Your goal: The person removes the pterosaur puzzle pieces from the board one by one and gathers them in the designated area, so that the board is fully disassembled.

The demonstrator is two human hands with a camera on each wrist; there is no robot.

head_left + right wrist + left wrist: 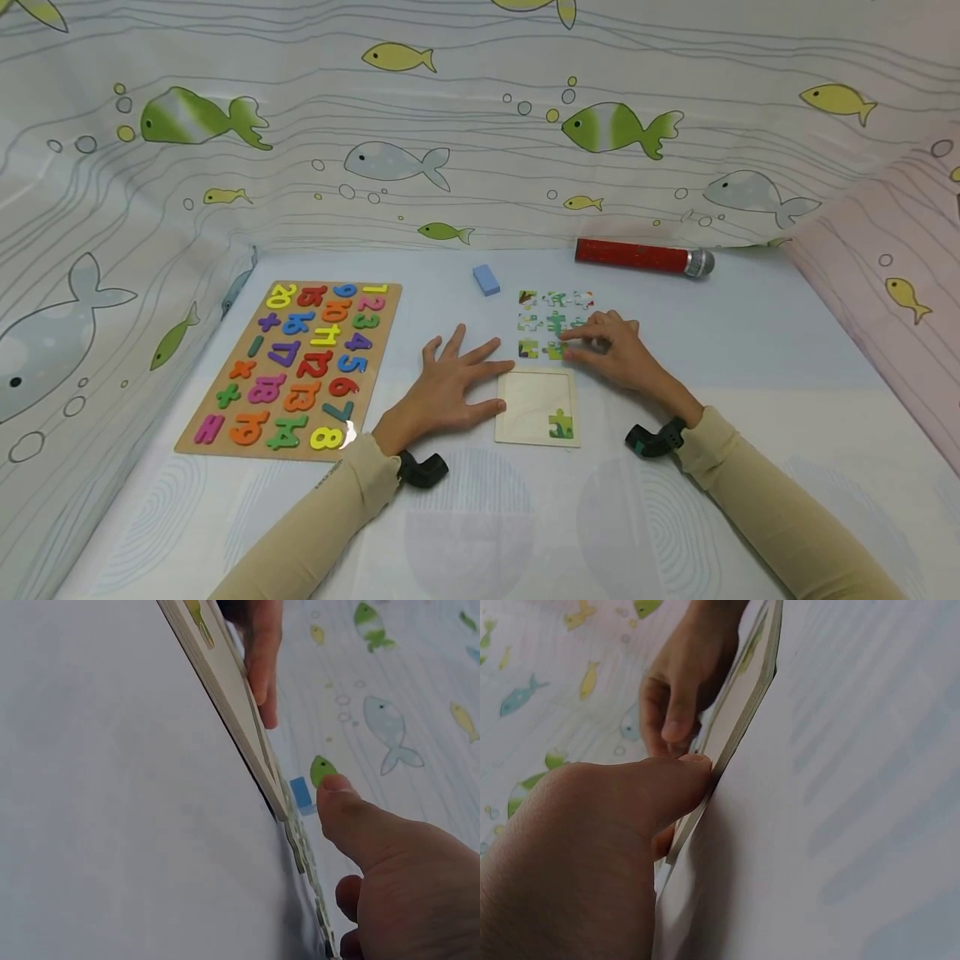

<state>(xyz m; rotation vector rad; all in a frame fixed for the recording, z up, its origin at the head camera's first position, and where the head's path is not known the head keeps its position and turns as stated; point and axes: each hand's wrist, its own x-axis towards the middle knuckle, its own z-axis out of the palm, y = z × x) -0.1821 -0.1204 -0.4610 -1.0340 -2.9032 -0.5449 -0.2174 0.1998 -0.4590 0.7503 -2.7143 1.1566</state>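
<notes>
A square wooden puzzle tray [525, 408] lies in front of me, with one green puzzle piece [560, 423] in its lower right corner. My left hand [446, 392] spreads its fingers beside the tray; its thumb touches the tray's edge in the left wrist view. Just beyond the tray, several loose jigsaw pieces [528, 349] are laid out in rows. My right hand [618, 354] is over the right side of these rows, thumb and index finger apart near the front middle piece [555, 351]. Nothing shows between them, and the hand hides part of the rows.
A wooden board [288, 367] with colourful numbers and signs lies on the left. Behind the pieces are a blue block [486, 280] and a red microphone [637, 256] with a silver head. Fish-patterned cloth walls [480, 125] surround the table.
</notes>
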